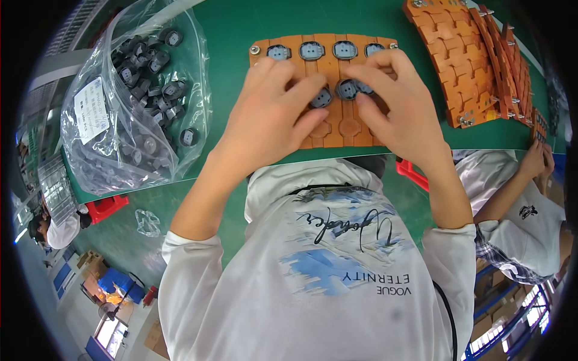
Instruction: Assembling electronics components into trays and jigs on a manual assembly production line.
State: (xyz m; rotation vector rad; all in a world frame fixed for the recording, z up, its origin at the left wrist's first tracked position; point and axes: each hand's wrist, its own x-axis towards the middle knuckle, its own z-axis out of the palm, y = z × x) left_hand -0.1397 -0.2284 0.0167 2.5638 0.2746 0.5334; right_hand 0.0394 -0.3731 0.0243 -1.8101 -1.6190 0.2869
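Observation:
In front of me on the green table lies an orange fixture board (333,66) with rows of oval recesses. Along its far row sit several grey oval connector-like plastic parts (312,50). My left hand (268,111) is over the board's left side, thumb and index finger closed about a dark grey oval part (321,98). On the right, my right hand (400,102) pinches another such part (363,88), beside a third one (347,90) at the board's middle. Whether these are fully seated cannot be seen. Bare recesses (350,127) show along the near edge.
A clear plastic bag (135,114) with a white label holds many loose grey parts at the left. Several orange boards (451,54) lie stacked at the far right. Another person's hands (536,161) work at the table's right end. Red stools (107,209) stand below the table's edge.

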